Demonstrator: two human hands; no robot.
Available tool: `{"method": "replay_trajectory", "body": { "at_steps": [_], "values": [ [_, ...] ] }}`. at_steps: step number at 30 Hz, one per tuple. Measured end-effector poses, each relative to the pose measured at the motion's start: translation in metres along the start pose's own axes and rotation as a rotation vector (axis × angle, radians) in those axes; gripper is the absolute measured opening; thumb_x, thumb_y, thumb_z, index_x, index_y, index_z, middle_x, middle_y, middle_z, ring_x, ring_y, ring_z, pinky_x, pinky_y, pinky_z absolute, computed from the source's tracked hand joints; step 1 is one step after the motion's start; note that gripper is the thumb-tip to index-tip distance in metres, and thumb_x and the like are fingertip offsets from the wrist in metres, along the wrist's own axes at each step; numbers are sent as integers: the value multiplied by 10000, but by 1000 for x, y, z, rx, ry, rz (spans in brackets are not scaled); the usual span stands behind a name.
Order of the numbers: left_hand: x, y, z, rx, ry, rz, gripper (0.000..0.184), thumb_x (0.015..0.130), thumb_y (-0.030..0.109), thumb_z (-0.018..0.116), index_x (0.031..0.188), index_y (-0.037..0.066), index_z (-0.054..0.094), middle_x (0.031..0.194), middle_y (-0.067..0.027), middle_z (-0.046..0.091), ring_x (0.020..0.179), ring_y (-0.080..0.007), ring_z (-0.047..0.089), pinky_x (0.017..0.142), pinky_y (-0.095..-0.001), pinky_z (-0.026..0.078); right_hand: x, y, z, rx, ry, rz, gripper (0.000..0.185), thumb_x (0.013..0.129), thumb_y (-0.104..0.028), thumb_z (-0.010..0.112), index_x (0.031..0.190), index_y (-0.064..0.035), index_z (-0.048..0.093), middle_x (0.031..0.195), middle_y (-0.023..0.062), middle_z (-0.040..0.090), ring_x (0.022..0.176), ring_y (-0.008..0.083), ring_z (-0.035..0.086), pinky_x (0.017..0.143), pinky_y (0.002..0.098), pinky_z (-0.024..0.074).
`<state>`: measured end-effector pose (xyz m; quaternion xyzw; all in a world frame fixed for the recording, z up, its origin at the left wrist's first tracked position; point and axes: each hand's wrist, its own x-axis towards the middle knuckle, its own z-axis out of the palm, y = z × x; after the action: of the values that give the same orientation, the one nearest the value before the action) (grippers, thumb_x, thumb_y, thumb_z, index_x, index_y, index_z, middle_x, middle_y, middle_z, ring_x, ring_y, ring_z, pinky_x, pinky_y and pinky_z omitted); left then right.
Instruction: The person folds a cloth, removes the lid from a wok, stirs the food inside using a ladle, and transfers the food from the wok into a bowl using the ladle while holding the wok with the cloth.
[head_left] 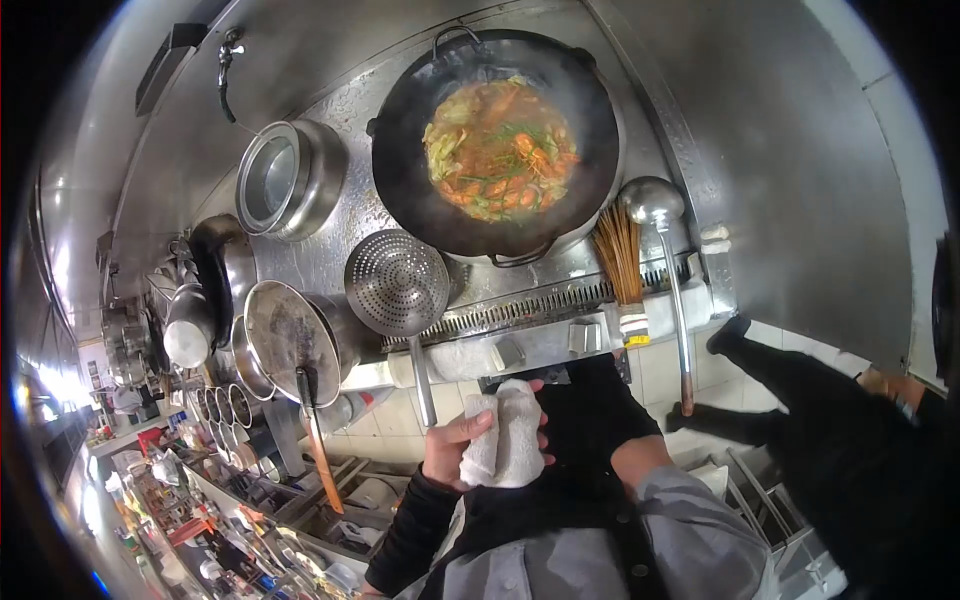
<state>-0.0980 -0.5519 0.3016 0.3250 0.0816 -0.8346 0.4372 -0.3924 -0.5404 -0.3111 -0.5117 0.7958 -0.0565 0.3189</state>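
White cloth [518, 440] sits bunched in the left hand [446, 458], thumb and fingers closed around it. To that hand's right, the right hand [640, 460] shows only near its cuff; I cannot tell whether it grips anything. Ahead of the left hand are a strainer [398, 285] and, farther off, a steaming wok [403, 180] of stew [500, 150].

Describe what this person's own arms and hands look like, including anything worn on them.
The left hand is ungloved, below a plain black sleeve reaching near the wrist. The right arm wears a loose grey sleeve that stops short, leaving the wrist bare; its hand is hidden.
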Motion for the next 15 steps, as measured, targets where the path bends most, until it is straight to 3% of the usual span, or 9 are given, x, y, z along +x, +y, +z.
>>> {"method": "replay_trajectory", "body": {
  "at_steps": [4, 5, 6, 7, 10, 12, 14, 15],
  "values": [
    [-6, 7, -5, 64, -72, -6, 835, 947, 411, 697, 1567, -23, 345, 1291, -224, 613, 1097, -373, 677, 974, -530, 553, -45, -52, -39, 221, 148, 36, 524, 855, -340, 754, 1317, -111, 659, 1285, 167, 700, 1227, 393, 631, 1052, 464, 522],
    [-12, 9, -10, 151, -76, 29, 799, 981, 455, 652, 1557, -20, 364, 1309, -226, 622, 1093, -359, 681, 952, -479, 560, -62, -57, -75, 132, -29, 56, 507, 840, -333, 782, 1278, -96, 688, 1224, 176, 722, 1164, 388, 664, 1013, 456, 542],
    [-20, 14, -19, 184, -49, 27, 764, 961, 387, 711, 1534, -13, 403, 1318, -207, 633, 1111, -319, 680, 959, -432, 555, -80, -60, -112, 38, -207, 59, 491, 824, -326, 811, 1238, -80, 717, 1164, 185, 743, 1100, 384, 697, 975, 448, 561],
    [-30, 16, -30, 321, 72, 101, 718, 936, 334, 753, 1495, -9, 459, 1297, -187, 655, 1114, -292, 681, 955, -412, 553, -97, -71, -163, -57, -342, -221, 466, 815, -312, 834, 1188, -45, 745, 1098, 173, 762, 1060, 327, 724, 945, 415, 566],
    [-64, 38, -62, 880, 255, 204, 569, 838, 183, 845, 1330, -2, 627, 1185, -131, 726, 1094, -228, 694, 947, -373, 544, -151, -95, -287, 50, -387, -408, 361, 859, -250, 819, 1153, -48, 761, 1046, 138, 781, 988, 265, 745, 914, 372, 567],
    [-84, 39, -92, 1327, 385, 415, 447, 797, 157, 843, 1181, -7, 684, 1033, -101, 747, 973, -174, 691, 907, -357, 541, -195, -140, -366, 249, -524, -463, 335, 906, -142, 762, 1217, -28, 714, 1091, 143, 721, 914, 314, 728, 850, 394, 576],
    [-104, 26, -125, 1303, 469, 282, 425, 760, 160, 859, 1105, -1, 670, 980, -103, 748, 905, -177, 700, 853, -355, 560, -234, -212, -432, 353, -765, -526, 312, 919, -106, 755, 1218, -36, 706, 1152, 116, 657, 967, 265, 692, 854, 335, 549],
    [-111, 19, -133, 1417, 497, 318, 422, 744, 155, 859, 1088, 4, 667, 951, -112, 746, 871, -199, 707, 833, -358, 566, -234, -226, -436, 324, -775, -644, 319, 916, -93, 748, 1226, -40, 694, 1160, 114, 636, 996, 259, 677, 861, 326, 540]
  ]
}}
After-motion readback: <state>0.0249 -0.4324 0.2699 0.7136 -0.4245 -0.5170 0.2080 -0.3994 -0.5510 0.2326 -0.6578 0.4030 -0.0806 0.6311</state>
